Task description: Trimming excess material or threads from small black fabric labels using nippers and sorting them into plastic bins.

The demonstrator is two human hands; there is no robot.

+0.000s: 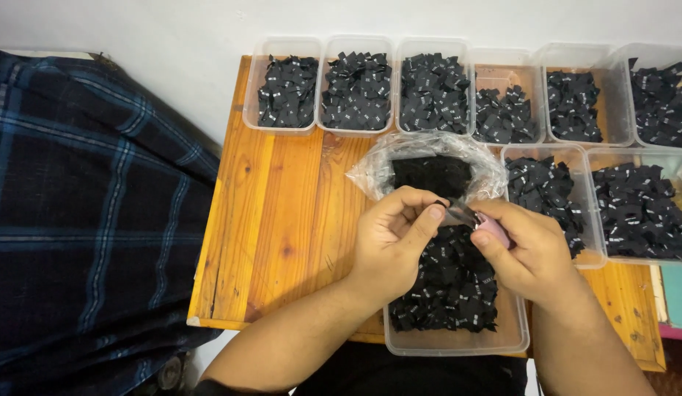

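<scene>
Head view is looking down on a wooden table (282, 220) where the left hand (391, 238) and the right hand (528, 253) are meeting above a clear plastic tub (458, 343) of small black fabric labels (451, 282). The right hand is gripping a small pink-handled cutter (492, 226), its fingers clenched around the handle, thumb pressing on top. The cutter's long axis is running roughly level across the picture, tilting slightly up toward the left, and its metal tip is pointing left at the left hand's fingertips. The left hand is pinching something small and dark between thumb and forefinger right at that tip; what it is exactly is too small to tell, though it looks like one of the labels. Both hands are hovering over the upper end of the tub, just in front of a crumpled clear plastic bag (429, 165) holding more black pieces. Behind the bag, a row of clear tubs (356, 84) filled with black labels is lining the table's far edge, and more tubs (634, 209) are sitting to the right. A dark blue plaid cloth (84, 213) is lying to the left of the table.
</scene>
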